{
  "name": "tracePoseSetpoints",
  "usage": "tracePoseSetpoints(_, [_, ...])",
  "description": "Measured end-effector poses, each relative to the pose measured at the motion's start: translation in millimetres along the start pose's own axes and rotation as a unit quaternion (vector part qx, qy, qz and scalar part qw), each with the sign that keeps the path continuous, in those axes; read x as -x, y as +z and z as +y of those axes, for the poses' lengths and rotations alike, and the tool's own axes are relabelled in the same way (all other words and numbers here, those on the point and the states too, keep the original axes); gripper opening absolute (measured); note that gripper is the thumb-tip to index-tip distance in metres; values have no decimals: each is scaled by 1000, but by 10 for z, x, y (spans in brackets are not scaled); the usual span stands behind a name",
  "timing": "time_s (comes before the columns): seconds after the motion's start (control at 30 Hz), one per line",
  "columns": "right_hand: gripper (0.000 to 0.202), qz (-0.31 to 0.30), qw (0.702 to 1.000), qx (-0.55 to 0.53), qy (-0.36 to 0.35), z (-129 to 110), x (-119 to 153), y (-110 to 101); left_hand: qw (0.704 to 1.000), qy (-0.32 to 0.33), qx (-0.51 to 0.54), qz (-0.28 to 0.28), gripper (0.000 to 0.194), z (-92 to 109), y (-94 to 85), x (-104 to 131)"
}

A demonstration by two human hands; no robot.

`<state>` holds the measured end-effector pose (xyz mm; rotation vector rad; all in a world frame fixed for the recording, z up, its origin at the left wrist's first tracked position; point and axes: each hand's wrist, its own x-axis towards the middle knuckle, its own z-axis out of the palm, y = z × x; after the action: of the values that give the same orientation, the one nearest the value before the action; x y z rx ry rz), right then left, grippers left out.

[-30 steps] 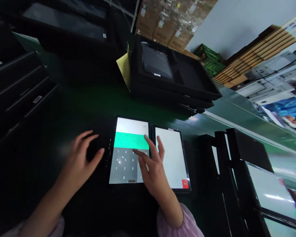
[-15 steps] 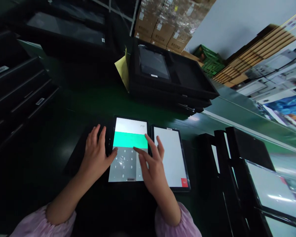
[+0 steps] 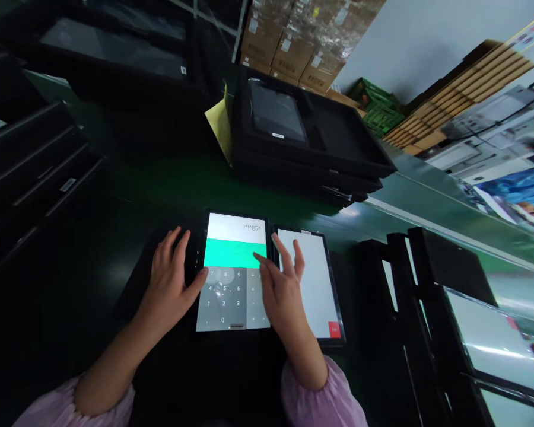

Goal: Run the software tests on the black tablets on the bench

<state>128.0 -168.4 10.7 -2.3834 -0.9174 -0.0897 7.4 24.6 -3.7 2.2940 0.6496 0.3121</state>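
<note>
A tablet lies face up before me, showing a calculator with a green band, grey number keys and a line of characters at the top. Along its left edge rests my left hand, fingers spread and thumb at the edge of the screen near the 7 key. My right hand is over the tablet's right side, index finger pointing at the green band and the other fingers apart; I cannot tell whether the fingertip touches the glass. Beside it on the right lies a second tablet with a white screen and a red corner square, partly covered by my right hand.
Black foam trays are stacked ahead, the top one holding a dark tablet. A yellow paper sticks out beside them. More black trays stand at left. On the right, lit tablets sit in black holders.
My right index finger has moved from the top key row up and right onto the green band. The display now shows more characters, including 87. My left hand has barely moved.
</note>
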Motion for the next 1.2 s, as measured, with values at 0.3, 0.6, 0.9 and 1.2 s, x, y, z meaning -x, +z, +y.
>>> tracePoseSetpoints(0.3, [39, -31, 999, -8, -6, 10, 9, -1, 1000, 15, -10, 14, 71, 6, 1, 10])
tracePoseSetpoints(0.6, [37, 71, 997, -39, 4, 141, 89, -79, 999, 34, -14, 31, 49, -33, 14, 14])
tracePoseSetpoints(0.9, [34, 54, 998, -31, -3, 116, 86, -132, 999, 41, -29, 19, 45, -19, 15, 18])
tracePoseSetpoints(1.2, [35, -29, 997, -10, -74, -81, -165, -143, 997, 56, -45, 23, 49, -32, 23, 27])
